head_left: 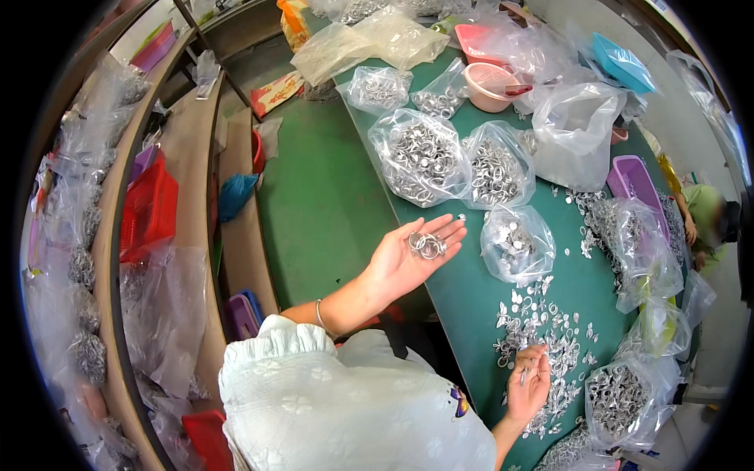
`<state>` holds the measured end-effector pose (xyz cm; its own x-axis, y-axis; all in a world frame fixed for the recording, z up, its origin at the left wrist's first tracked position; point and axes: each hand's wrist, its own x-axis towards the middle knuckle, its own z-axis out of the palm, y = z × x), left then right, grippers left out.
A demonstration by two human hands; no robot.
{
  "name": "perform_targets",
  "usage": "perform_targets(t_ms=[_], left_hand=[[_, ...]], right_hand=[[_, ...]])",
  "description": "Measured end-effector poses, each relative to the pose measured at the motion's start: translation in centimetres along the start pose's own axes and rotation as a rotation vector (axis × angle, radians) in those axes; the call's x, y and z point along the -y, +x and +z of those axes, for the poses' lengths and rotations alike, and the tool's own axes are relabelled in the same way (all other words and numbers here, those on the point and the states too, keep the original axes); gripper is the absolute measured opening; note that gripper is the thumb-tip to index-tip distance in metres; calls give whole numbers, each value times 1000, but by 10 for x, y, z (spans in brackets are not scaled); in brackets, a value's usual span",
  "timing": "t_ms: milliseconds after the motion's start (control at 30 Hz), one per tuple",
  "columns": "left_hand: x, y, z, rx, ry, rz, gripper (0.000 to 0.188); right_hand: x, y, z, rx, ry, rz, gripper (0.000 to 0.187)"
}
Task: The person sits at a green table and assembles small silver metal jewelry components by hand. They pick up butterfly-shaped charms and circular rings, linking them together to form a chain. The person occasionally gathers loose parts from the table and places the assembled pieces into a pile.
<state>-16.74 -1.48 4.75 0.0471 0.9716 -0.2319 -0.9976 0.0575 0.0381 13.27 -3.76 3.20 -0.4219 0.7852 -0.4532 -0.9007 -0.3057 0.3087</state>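
My left hand [416, 255] is palm up beside the table's left edge, fingers stretched out, with several silver metal rings [426, 245] lying in it. Over a loose pile of small silver metal pieces [561, 357], my right hand [529, 386] has its fingers curled in. A small silver piece [524, 377] shows at those fingers; its exact kind is too small to tell. Just past the pile, a clear plastic bag [517, 245] holds flat round silver pieces. Two larger clear bags of rings, one on the left [420, 157] and one on the right [496, 171], stand farther away.
The green table [463, 314] also bears a pink bowl [491, 85], a purple basket [638, 184] and a ring-filled bag [624, 400] at the near right. Shelves [184, 149] with a red basket [148, 208] run along the left. Another person [699, 212] is at the right edge.
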Motion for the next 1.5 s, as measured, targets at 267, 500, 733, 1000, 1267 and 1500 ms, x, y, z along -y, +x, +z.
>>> perform_targets(t_ms=[267, 500, 733, 1000, 1267, 1500], left_hand=[[10, 1, -2, 80, 6, -57, 40], [22, 21, -18, -229, 143, 15, 23], [25, 56, 24, 12, 223, 45, 22], [-61, 81, 46, 10, 1546, 1185, 20], [-65, 67, 48, -83, 1727, 1292, 20], [70, -6, 16, 38, 797, -213, 26]], right_hand=[[-13, -3, -14, 39, 33, -14, 23], [-15, 0, -18, -10, -48, 44, 23], [-17, -4, -20, -17, -14, 68, 18], [-10, -8, -28, -22, -60, -13, 19], [-14, 0, -26, 36, -101, 7, 19], [-40, 16, -7, 107, -288, -197, 27]])
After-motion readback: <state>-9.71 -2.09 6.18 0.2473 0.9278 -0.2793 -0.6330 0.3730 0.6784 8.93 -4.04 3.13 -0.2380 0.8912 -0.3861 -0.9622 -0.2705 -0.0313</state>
